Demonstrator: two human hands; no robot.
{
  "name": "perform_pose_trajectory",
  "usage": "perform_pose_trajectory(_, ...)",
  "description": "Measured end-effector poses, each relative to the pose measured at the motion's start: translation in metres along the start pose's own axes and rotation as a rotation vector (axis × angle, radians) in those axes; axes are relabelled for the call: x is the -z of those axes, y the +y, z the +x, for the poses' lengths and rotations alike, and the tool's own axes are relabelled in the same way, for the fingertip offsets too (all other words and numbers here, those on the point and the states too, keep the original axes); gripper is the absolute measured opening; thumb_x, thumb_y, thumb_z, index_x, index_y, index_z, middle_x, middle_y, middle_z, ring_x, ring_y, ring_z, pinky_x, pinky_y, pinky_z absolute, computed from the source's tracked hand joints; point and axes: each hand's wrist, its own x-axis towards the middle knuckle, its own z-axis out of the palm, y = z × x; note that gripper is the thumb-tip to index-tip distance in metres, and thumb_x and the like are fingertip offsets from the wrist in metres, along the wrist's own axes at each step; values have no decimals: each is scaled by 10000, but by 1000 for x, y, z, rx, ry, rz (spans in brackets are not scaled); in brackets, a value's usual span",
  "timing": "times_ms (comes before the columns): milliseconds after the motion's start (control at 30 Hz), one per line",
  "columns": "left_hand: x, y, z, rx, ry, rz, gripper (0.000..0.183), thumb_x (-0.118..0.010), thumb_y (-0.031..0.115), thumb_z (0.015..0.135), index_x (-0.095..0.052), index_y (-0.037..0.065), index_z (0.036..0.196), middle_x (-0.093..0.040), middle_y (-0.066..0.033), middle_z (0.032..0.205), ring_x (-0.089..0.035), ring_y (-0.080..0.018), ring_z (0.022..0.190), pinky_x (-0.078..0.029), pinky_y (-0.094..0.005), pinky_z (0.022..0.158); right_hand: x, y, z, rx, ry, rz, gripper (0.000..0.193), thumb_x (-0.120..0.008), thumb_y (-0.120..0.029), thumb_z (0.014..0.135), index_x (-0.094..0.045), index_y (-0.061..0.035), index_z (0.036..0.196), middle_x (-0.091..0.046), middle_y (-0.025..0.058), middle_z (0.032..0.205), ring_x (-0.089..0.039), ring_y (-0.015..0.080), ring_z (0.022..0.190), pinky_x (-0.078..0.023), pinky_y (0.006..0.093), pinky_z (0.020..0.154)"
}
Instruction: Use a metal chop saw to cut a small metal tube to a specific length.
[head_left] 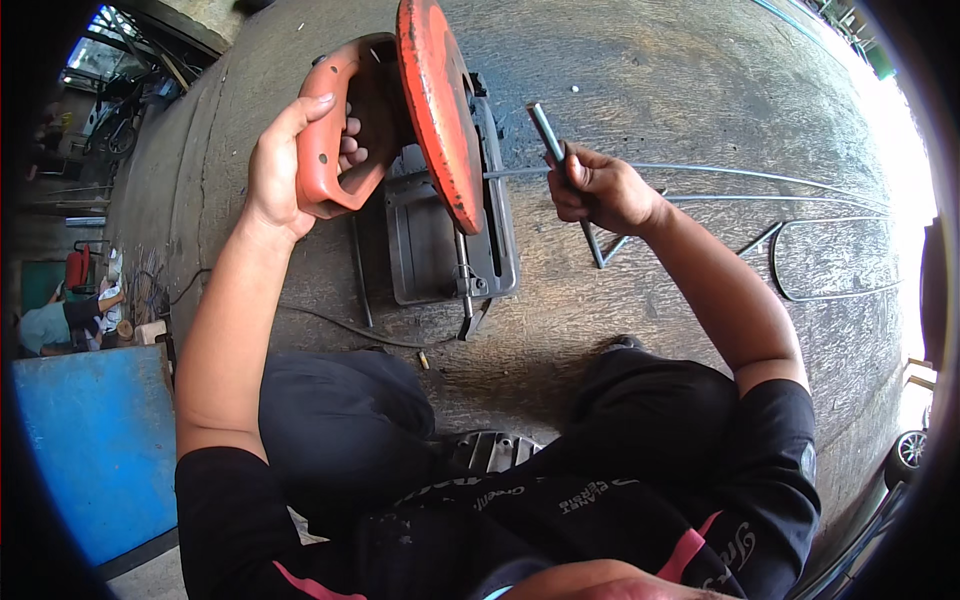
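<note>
My left hand (278,170) is wrapped round the orange grip (322,130) of a cut-off saw, the thumb lying over its top. The saw's round orange guard (438,110), with chipped paint, stands raised over the grey metal base (425,240). To the right of the saw, my right hand (610,190) is closed round a short metal rod (542,128), whose upper end sticks out above the fist. Below the fist a bent metal piece shows; I cannot tell whether it belongs to the same rod. A long thin bar (720,168) runs from the saw's base behind my right hand.
A bent metal frame (780,260) lies on the worn floor (660,90) to the right. A dark cable (345,325) curves in front of the saw. At the left stands a blue panel (95,440), with another person (55,325) beyond it. A wheel (908,450) shows far right.
</note>
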Motion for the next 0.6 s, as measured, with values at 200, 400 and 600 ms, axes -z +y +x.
perform_pose_trajectory(200,0,-1,0,-15,4,6,528,-626,354,855,-521,-40,1191,-589,-87,920,-578,-174,771,-519,-316,749,-16,3,7,-28,-48,183,316,-472,-433,997,-485,-131,1088,-387,0,691,-321,123,584,-315,305,622)
perform_pose_trajectory(400,4,0,2,6,-26,8,510,-604,332,893,-509,-35,1234,-605,-124,970,-592,-188,829,-529,-335,794,-40,-1,12,-7,-126,286,318,-440,-447,1008,-467,-142,1094,-387,-3,693,-342,127,587,-331,323,655)
perform_pose_trajectory(600,7,-3,3,-7,-50,-9,526,-606,343,890,-504,-33,1244,-597,-117,986,-593,-196,844,-524,-336,811,-66,-9,12,47,-144,267,293,-501,-429,990,-457,-152,1075,-398,-5,728,-364,124,622,-335,321,668)
